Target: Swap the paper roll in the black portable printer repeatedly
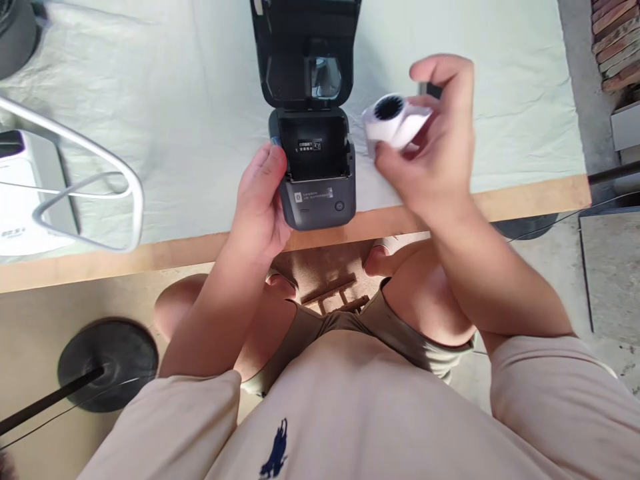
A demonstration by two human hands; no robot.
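My left hand [263,193] grips the left side of a small dark grey label printer [320,203], its thumb on the edge of the bay. The printer's lid [306,40] stands fully raised, and the black paper bay [313,145] shows bare inside, with a small printed label on its back wall. To the right of the printer, my right hand [440,140] is closed on a white label roll [400,127] with a black core. The roll is apart from the printer, and a loose strip end sticks out towards my palm. Some right fingers are hidden behind it.
A pale cloth covers the table [200,80], which has a wooden front edge [540,197]. On the left are a white device [37,213], a looped white cable [133,193] and a dark round object [15,40]. A black stand base [107,363] is on the floor.
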